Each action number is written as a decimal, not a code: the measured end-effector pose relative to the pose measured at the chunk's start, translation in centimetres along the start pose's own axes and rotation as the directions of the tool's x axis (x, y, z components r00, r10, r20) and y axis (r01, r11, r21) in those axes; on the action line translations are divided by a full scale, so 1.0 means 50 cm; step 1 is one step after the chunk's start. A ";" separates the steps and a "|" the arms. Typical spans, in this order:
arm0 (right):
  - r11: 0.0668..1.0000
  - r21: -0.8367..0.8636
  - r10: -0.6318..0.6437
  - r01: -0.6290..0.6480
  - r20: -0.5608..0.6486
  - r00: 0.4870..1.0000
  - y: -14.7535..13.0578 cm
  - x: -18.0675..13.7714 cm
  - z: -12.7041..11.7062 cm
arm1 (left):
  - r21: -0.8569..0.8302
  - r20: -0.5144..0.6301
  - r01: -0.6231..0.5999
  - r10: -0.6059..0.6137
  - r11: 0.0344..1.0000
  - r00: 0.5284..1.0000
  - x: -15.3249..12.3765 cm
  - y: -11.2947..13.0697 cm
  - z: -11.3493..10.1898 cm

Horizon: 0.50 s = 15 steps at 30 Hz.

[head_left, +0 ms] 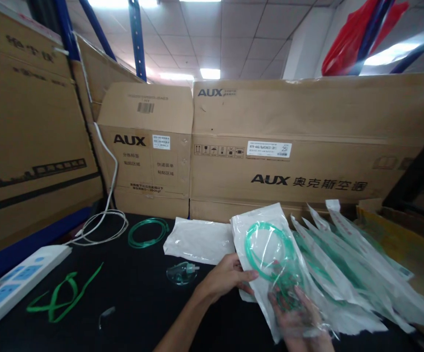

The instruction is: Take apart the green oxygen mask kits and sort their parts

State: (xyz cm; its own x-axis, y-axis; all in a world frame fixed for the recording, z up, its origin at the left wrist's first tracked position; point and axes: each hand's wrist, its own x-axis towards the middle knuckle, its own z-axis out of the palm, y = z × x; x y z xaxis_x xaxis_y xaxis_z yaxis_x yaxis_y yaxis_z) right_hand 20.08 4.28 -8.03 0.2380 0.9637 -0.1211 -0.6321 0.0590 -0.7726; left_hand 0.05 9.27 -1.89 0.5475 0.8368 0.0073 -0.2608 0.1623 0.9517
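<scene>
Head view showed a clear-fronted pouch [274, 214] held up, tilted, over the right half of the black tabletop [138, 293], with coiled green tubing [248, 247] visible inside its upper part and more green, crumpled pieces lower down. Left hand [230, 278] was clamped on the pouch's left edge, thumb across the front. Right hand [302, 313] was at the lower end, its fingers spread and seen through the clear film; whether they were inside the pouch or behind it could not be told, nor how firmly they gripped. Just behind the left hand lay a flat white packet [199, 239], and to its left a clear mask [181, 274]. Farther left were a loose coil of tubing [144, 243], a green strap [53, 308], a small clear fitting [106, 312] and a white power strip [23, 274]. Several similar pouches [344, 264] leaned in a row at right, near cardboard boxes [307, 127].
</scene>
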 end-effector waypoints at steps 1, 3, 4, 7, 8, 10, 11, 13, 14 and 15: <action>1.000 0.005 0.003 -0.003 -0.004 1.000 0.001 0.007 -0.005 | -0.003 -0.005 0.008 -0.008 1.000 1.000 -0.001 0.002 0.002; 1.000 0.018 0.006 -0.006 -0.014 1.000 0.003 0.020 -0.014 | -0.006 -0.038 0.020 -0.020 1.000 0.999 -0.001 0.004 0.005; 1.000 0.026 0.008 -0.008 -0.021 1.000 0.005 0.025 -0.018 | -0.005 -0.065 0.023 -0.024 1.000 0.998 -0.001 0.003 0.008; 0.999 0.036 0.030 -0.029 -0.027 0.999 0.012 0.023 -0.019 | 0.000 -0.171 0.013 -0.013 1.000 0.985 0.002 0.000 0.015; 0.999 0.034 0.040 -0.039 -0.023 0.999 0.013 0.016 -0.016 | 0.004 -0.209 0.001 0.000 1.000 0.978 0.003 0.000 0.017; 0.998 0.028 0.058 -0.058 -0.008 0.998 0.009 -0.009 -0.004 | 0.018 -0.292 -0.032 0.036 0.999 0.956 0.005 0.005 0.017; 0.997 0.029 0.067 -0.067 0.000 0.998 0.004 -0.024 0.002 | 0.027 -0.339 -0.052 0.058 0.998 0.939 0.006 0.011 0.013; 0.995 0.039 0.092 -0.093 0.006 0.996 -0.014 -0.052 0.008 | 0.052 -0.445 -0.093 0.106 0.994 0.889 0.006 0.026 -0.002; 0.993 0.044 0.110 -0.110 0.000 0.994 -0.026 -0.063 0.005 | 0.068 -0.503 -0.114 0.133 0.991 0.854 0.005 0.035 -0.014; 0.989 0.048 0.138 -0.138 -0.010 0.990 -0.038 -0.070 -0.002 | 0.088 -0.563 -0.132 0.159 0.987 0.811 0.003 0.046 -0.028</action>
State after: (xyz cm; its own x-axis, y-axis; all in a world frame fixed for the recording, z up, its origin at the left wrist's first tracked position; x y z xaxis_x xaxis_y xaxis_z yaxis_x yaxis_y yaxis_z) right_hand 20.53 0.76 -6.18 0.1558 0.9599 -0.2331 -0.6938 -0.0617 -0.7175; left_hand -1.58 10.47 -0.15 -0.0443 0.9989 -0.0159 -0.2599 0.0039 0.9656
